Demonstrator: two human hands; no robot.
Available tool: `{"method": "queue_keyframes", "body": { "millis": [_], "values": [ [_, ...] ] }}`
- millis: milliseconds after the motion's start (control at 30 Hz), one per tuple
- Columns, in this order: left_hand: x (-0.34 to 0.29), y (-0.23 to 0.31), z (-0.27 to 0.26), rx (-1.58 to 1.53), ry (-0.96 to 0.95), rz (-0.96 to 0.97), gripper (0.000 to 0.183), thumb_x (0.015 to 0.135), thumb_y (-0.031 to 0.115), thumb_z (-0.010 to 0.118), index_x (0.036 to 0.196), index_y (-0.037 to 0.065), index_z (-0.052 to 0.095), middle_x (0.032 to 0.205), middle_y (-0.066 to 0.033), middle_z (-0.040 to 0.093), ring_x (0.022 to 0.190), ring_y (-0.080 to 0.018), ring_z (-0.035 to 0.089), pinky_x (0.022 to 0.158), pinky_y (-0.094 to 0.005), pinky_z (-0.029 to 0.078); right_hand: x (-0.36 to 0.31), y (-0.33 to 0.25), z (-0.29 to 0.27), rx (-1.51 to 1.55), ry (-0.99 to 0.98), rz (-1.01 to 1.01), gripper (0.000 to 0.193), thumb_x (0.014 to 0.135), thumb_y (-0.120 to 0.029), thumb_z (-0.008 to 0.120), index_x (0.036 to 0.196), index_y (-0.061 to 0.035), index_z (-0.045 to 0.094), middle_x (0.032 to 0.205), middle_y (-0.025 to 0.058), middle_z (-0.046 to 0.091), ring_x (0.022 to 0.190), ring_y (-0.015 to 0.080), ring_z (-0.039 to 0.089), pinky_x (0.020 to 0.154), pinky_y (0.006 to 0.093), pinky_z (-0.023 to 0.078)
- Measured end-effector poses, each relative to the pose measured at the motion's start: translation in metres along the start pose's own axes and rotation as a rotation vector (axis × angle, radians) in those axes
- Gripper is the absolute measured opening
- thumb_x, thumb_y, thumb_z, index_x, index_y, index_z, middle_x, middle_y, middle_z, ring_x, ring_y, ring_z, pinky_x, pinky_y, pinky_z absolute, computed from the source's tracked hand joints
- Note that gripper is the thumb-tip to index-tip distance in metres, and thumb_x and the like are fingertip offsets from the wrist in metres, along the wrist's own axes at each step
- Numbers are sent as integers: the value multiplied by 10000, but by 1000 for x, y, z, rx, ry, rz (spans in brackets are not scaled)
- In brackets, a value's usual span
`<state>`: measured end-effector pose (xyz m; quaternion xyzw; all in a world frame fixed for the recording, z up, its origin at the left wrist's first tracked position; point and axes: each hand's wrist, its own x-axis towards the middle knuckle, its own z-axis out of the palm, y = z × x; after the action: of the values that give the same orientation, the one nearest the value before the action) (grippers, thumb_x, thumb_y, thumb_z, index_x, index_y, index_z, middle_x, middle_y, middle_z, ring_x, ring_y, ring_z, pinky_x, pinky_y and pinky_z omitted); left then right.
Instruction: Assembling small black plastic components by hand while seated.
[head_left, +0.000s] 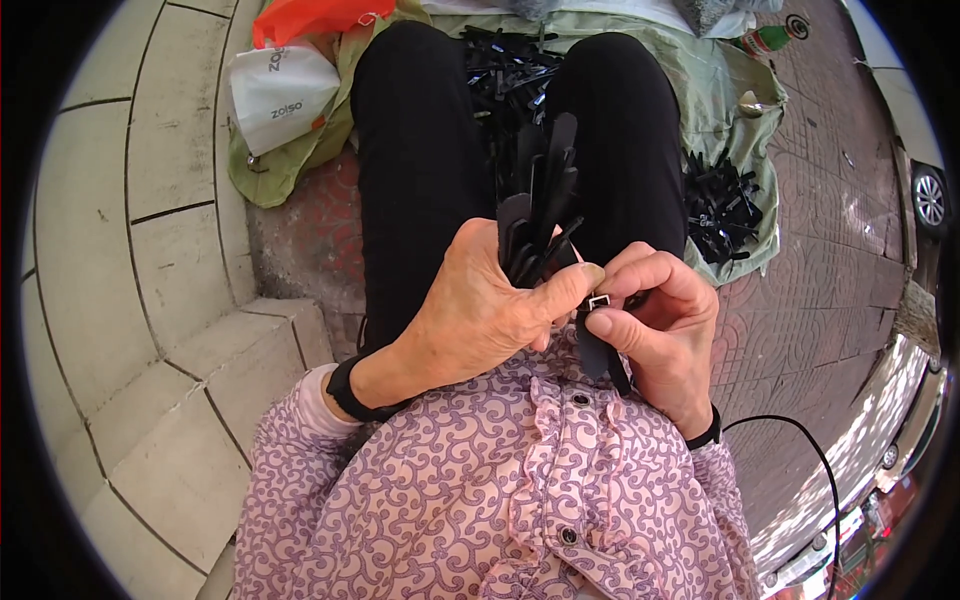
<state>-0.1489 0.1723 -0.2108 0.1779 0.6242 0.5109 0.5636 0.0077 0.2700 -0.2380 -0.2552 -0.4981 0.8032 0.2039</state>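
My left hand (465, 305) is closed around a bunch of flat black straps (540, 195) that fan upward out of its grip. Its thumb reaches across to a small silver-coloured metal buckle (598, 302). From the other side, the thumb and fingers of my right hand (668, 318) pinch at that same buckle. A black strap (592, 348) hangs below it in front of my shirt. Part of the buckle and the strap is hidden by fingertips. Between my knees lies a heap of similar black pieces (508, 70).
A second pile of black pieces (722, 208) rests on the green cloth (758, 140) at the right. A white bag (284, 95) and an orange bag (325, 18) lie at the far left. There is a green bottle (768, 40) far right; a black cable (815, 448) curves beside me.
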Motion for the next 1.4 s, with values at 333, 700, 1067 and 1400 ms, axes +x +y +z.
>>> {"method": "queue_keyframes", "body": {
  "millis": [333,700,1067,1400],
  "values": [
    [0,0,-5,-12,-86,-4,135,890,120,698,830,21,627,626,-18,596,462,-55,522,425,-198,382,-3,0,1,94,-6,62,172,774,73,759,888,1,651,903,56,620,794,98,573,719,227,457],
    [0,1,-7,-47,-178,-51,175,903,169,684,835,10,657,648,-33,640,470,-72,575,444,-205,443,-6,0,-5,142,-44,132,209,744,85,771,906,11,661,893,52,614,781,90,561,725,224,468],
    [1,-5,-6,-123,-99,-80,150,912,149,684,839,30,627,629,-26,605,443,-68,525,428,-205,403,-3,-3,0,55,-11,115,220,756,143,683,939,24,658,951,61,612,803,88,560,736,219,465],
    [0,-3,-9,-44,-132,-41,124,905,121,684,877,12,632,643,-37,613,461,-76,548,427,-212,420,-4,-6,4,-42,8,38,152,782,119,689,904,34,659,929,82,618,823,112,579,718,229,471]
  ]
}}
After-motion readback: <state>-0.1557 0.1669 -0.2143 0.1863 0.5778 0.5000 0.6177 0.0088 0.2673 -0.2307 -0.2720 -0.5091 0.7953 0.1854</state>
